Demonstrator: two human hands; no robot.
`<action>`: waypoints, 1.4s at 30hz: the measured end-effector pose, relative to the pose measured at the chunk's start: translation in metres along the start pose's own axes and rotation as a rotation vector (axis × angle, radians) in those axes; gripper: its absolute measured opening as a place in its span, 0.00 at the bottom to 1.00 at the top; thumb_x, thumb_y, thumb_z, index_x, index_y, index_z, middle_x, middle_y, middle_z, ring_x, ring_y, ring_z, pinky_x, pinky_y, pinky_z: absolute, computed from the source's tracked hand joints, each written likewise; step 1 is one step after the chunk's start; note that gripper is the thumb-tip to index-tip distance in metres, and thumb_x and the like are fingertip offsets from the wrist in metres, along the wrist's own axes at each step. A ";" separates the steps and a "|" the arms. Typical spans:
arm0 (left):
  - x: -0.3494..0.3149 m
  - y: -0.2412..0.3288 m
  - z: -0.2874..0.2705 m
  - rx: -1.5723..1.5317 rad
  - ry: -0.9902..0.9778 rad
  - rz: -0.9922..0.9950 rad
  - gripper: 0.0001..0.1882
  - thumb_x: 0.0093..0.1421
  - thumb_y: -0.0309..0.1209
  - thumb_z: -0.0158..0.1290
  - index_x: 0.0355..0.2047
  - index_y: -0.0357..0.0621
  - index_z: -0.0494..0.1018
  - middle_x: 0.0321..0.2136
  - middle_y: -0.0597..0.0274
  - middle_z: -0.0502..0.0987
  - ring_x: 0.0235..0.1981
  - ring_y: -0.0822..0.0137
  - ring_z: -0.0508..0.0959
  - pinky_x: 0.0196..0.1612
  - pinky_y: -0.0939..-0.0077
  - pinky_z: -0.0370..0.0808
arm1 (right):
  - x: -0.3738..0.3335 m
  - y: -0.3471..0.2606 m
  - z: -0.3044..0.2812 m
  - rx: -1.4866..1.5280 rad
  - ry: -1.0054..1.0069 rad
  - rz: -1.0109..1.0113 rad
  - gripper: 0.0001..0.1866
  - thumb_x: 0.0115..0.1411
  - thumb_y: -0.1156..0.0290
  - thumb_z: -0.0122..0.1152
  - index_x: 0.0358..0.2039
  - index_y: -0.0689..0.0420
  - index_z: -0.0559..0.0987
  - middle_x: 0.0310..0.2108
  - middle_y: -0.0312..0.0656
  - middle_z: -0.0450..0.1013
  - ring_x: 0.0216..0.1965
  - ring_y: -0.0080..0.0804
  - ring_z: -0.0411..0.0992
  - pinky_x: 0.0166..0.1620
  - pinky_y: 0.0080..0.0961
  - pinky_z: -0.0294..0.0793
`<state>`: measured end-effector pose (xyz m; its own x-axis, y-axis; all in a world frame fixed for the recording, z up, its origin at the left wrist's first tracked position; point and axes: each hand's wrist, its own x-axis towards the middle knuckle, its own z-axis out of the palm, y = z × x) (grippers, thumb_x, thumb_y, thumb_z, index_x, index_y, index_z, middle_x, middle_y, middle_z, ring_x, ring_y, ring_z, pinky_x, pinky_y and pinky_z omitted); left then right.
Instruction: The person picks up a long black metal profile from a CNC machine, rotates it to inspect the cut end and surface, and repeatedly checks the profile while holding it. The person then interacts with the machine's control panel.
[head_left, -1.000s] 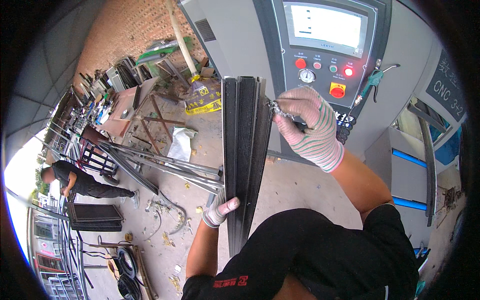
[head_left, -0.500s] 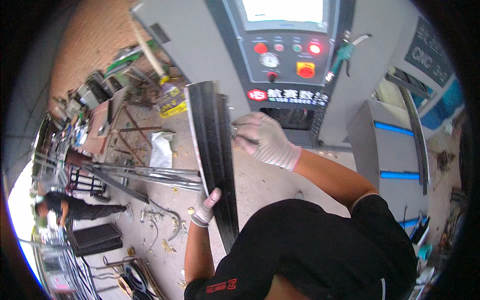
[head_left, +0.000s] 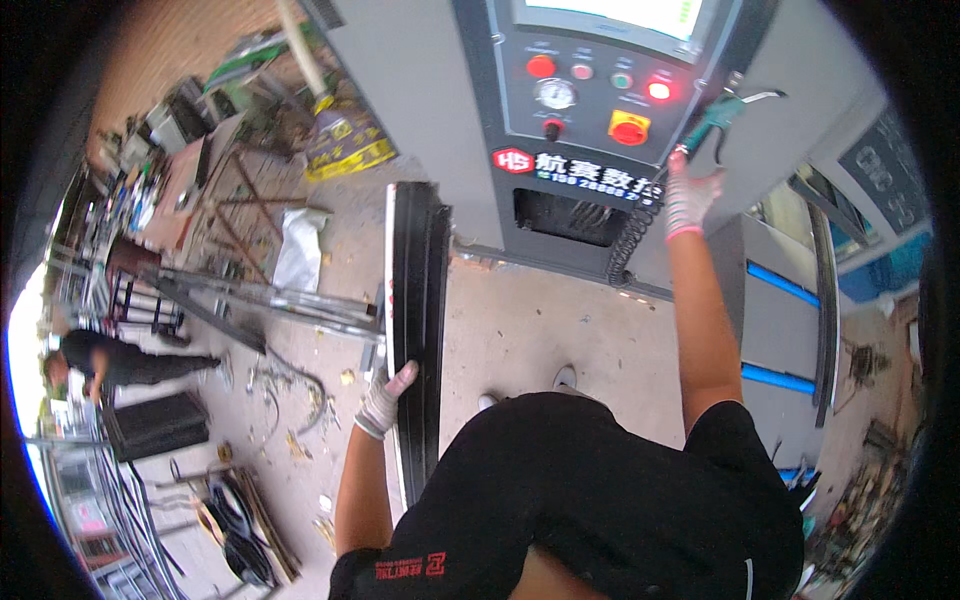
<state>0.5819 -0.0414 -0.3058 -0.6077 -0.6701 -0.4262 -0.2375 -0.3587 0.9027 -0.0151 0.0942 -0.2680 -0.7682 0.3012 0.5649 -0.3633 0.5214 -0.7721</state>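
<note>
My left hand [head_left: 384,400], in a whitish knit glove, grips a long black grooved profile [head_left: 420,290] with a pale edge. The thumb lies over its face; the other fingers are mostly hidden behind it. The profile stands steeply at the left of my body. My right hand [head_left: 692,198], in a striped whitish glove with a pink cuff, reaches up to a green air blow gun [head_left: 712,125] on the machine front. Its fingers are apart, at the lower end of the blow gun. Whether they touch it I cannot tell.
Ahead is a grey machine [head_left: 405,75] with a control panel [head_left: 600,110] of buttons and a gauge. A black coiled hose [head_left: 630,245] hangs below. Long metal profiles [head_left: 290,305] lie on a stand at left. A person [head_left: 130,358] stands farther left. Scraps litter the floor.
My right hand has left the side of the profile and moved right, up to the blow gun. My left hand still holds the profile, which now stands more upright. The view has shifted.
</note>
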 end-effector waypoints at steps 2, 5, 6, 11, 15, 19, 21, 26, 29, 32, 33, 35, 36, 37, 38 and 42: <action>-0.006 0.003 0.006 -0.039 0.026 -0.017 0.41 0.56 0.52 0.69 0.59 0.33 0.71 0.46 0.61 0.80 0.46 0.66 0.80 0.52 0.69 0.78 | 0.031 0.000 0.027 0.033 -0.053 0.248 0.53 0.44 0.53 0.84 0.58 0.78 0.66 0.56 0.70 0.71 0.56 0.61 0.73 0.66 0.47 0.68; -0.014 0.015 0.012 0.283 0.205 -0.073 0.47 0.54 0.59 0.69 0.58 0.28 0.72 0.48 0.47 0.81 0.48 0.63 0.81 0.53 0.62 0.78 | 0.048 0.006 0.032 -0.134 -0.395 -0.072 0.54 0.44 0.46 0.82 0.57 0.78 0.69 0.49 0.58 0.77 0.49 0.47 0.77 0.58 0.50 0.72; -0.019 0.020 0.012 0.468 0.265 -0.037 0.47 0.54 0.61 0.67 0.55 0.28 0.74 0.47 0.46 0.82 0.48 0.60 0.82 0.53 0.61 0.78 | 0.046 0.006 0.032 0.016 -0.493 0.170 0.41 0.50 0.52 0.79 0.52 0.73 0.76 0.48 0.51 0.79 0.46 0.40 0.77 0.52 0.44 0.75; -0.032 0.031 0.017 0.454 0.191 -0.114 0.48 0.52 0.63 0.67 0.55 0.28 0.76 0.49 0.42 0.82 0.51 0.53 0.81 0.56 0.59 0.75 | 0.040 0.016 0.051 0.826 -0.502 0.497 0.34 0.57 0.53 0.72 0.54 0.68 0.75 0.60 0.51 0.72 0.55 0.41 0.72 0.59 0.41 0.72; -0.032 0.014 0.011 0.259 0.139 -0.199 0.50 0.53 0.65 0.65 0.60 0.31 0.73 0.52 0.44 0.80 0.54 0.54 0.80 0.60 0.63 0.73 | 0.051 0.029 0.074 0.291 -0.236 0.432 0.48 0.62 0.41 0.64 0.66 0.69 0.58 0.68 0.48 0.65 0.66 0.39 0.64 0.66 0.49 0.65; -0.035 -0.008 0.002 0.248 0.123 -0.178 0.51 0.53 0.68 0.63 0.60 0.32 0.73 0.53 0.46 0.80 0.55 0.55 0.79 0.62 0.64 0.72 | 0.066 0.027 0.061 1.193 0.075 0.596 0.38 0.62 0.47 0.67 0.60 0.63 0.67 0.63 0.51 0.66 0.60 0.40 0.68 0.59 0.45 0.70; -0.042 -0.014 -0.009 0.270 0.141 -0.188 0.52 0.53 0.69 0.62 0.60 0.31 0.73 0.53 0.45 0.80 0.56 0.54 0.78 0.62 0.63 0.72 | 0.068 0.020 0.045 1.157 0.115 0.502 0.31 0.63 0.53 0.68 0.56 0.63 0.71 0.56 0.51 0.70 0.52 0.38 0.71 0.52 0.42 0.73; -0.045 -0.026 -0.029 0.240 0.152 -0.238 0.51 0.53 0.68 0.63 0.59 0.32 0.74 0.52 0.46 0.81 0.55 0.55 0.79 0.61 0.64 0.72 | 0.046 0.008 -0.012 0.700 -0.271 0.253 0.21 0.67 0.60 0.65 0.50 0.64 0.73 0.39 0.46 0.73 0.35 0.35 0.72 0.41 0.37 0.74; -0.043 -0.037 -0.037 0.218 0.166 -0.232 0.51 0.53 0.68 0.63 0.59 0.32 0.74 0.51 0.47 0.81 0.55 0.55 0.79 0.61 0.64 0.72 | 0.003 -0.002 -0.052 0.604 -0.377 0.240 0.29 0.67 0.49 0.65 0.46 0.67 0.73 0.28 0.40 0.70 0.28 0.26 0.69 0.33 0.27 0.70; -0.043 -0.040 -0.048 0.214 0.202 -0.220 0.50 0.53 0.67 0.63 0.60 0.34 0.74 0.51 0.47 0.81 0.54 0.54 0.79 0.61 0.64 0.72 | -0.057 -0.023 -0.090 0.415 -0.563 0.558 0.36 0.63 0.42 0.67 0.49 0.66 0.73 0.32 0.39 0.73 0.31 0.26 0.71 0.33 0.26 0.70; -0.041 -0.038 -0.050 0.212 0.214 -0.214 0.50 0.53 0.68 0.63 0.59 0.34 0.75 0.51 0.46 0.81 0.54 0.54 0.79 0.60 0.64 0.72 | -0.081 -0.027 -0.102 0.394 -0.635 0.565 0.37 0.61 0.40 0.68 0.51 0.63 0.74 0.33 0.38 0.73 0.32 0.26 0.71 0.33 0.25 0.70; -0.037 -0.028 -0.050 0.369 0.250 -0.260 0.40 0.55 0.58 0.68 0.56 0.36 0.78 0.46 0.50 0.83 0.48 0.59 0.81 0.54 0.66 0.76 | -0.119 -0.029 -0.130 0.411 -0.778 0.542 0.35 0.59 0.39 0.69 0.54 0.56 0.77 0.34 0.34 0.73 0.35 0.26 0.72 0.34 0.24 0.71; -0.038 -0.022 -0.051 0.394 0.268 -0.205 0.38 0.55 0.57 0.68 0.54 0.36 0.79 0.46 0.49 0.83 0.47 0.59 0.81 0.53 0.65 0.76 | -0.130 -0.027 -0.143 0.441 -0.897 0.534 0.26 0.62 0.44 0.68 0.47 0.54 0.79 0.33 0.33 0.71 0.33 0.25 0.71 0.34 0.23 0.72; -0.036 -0.015 -0.054 0.479 0.258 -0.158 0.37 0.56 0.57 0.67 0.52 0.36 0.80 0.47 0.49 0.83 0.47 0.60 0.81 0.53 0.64 0.76 | -0.142 -0.025 -0.149 0.442 -0.969 0.566 0.18 0.65 0.50 0.66 0.40 0.52 0.78 0.31 0.33 0.71 0.30 0.24 0.71 0.32 0.22 0.71; -0.037 -0.007 -0.055 0.448 0.208 -0.278 0.40 0.55 0.60 0.66 0.53 0.35 0.79 0.48 0.47 0.83 0.48 0.57 0.81 0.54 0.63 0.76 | -0.154 -0.022 -0.157 0.391 -0.951 0.553 0.16 0.67 0.50 0.63 0.38 0.49 0.77 0.25 0.29 0.69 0.24 0.20 0.68 0.24 0.23 0.64; -0.033 0.004 -0.048 0.509 0.204 -0.291 0.52 0.54 0.67 0.63 0.62 0.30 0.71 0.55 0.40 0.78 0.58 0.50 0.77 0.61 0.62 0.71 | -0.192 -0.034 -0.192 0.312 -1.284 0.243 0.21 0.69 0.50 0.60 0.50 0.54 0.78 0.20 0.31 0.68 0.19 0.17 0.65 0.22 0.20 0.62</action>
<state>0.6375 -0.0519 -0.2907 -0.3186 -0.7198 -0.6168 -0.7342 -0.2242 0.6409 0.2462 0.1717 -0.2946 -0.7144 -0.6869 -0.1332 -0.1200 0.3079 -0.9438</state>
